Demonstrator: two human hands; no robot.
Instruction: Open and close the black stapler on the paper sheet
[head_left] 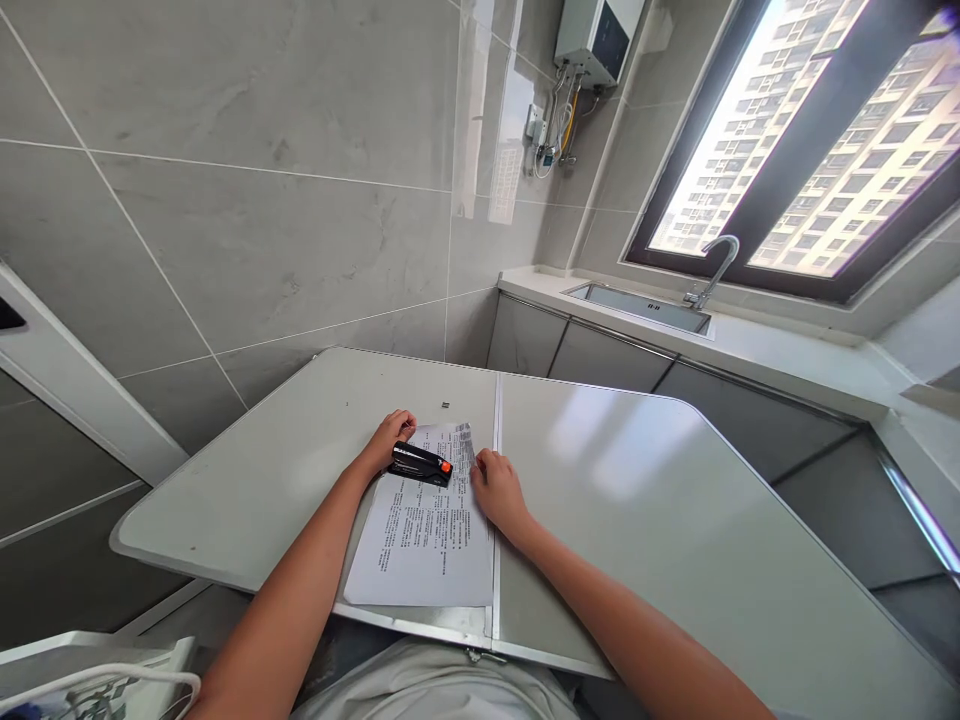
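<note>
Printed paper sheets (427, 560) lie on the folding table, turned slightly. A black stapler (420, 464) with an orange-red button rests across their upper part. My left hand (388, 440) is closed at the upper left edge of the paper, just beyond the stapler's left end, fingers curled over the paper's corner. At the upper right edge, my right hand (498, 488) is closed with its fingertips pinching the paper's side. A short strip of staples (445, 405) lies on the table beyond the top of the sheets.
The light table (600, 540) has a metal seam down its middle, right of the paper. Past it stand a counter with a sink (645, 308) and faucet (716, 270). A tiled wall (262, 240) borders the left. A white rack (112, 680) sits at the lower left.
</note>
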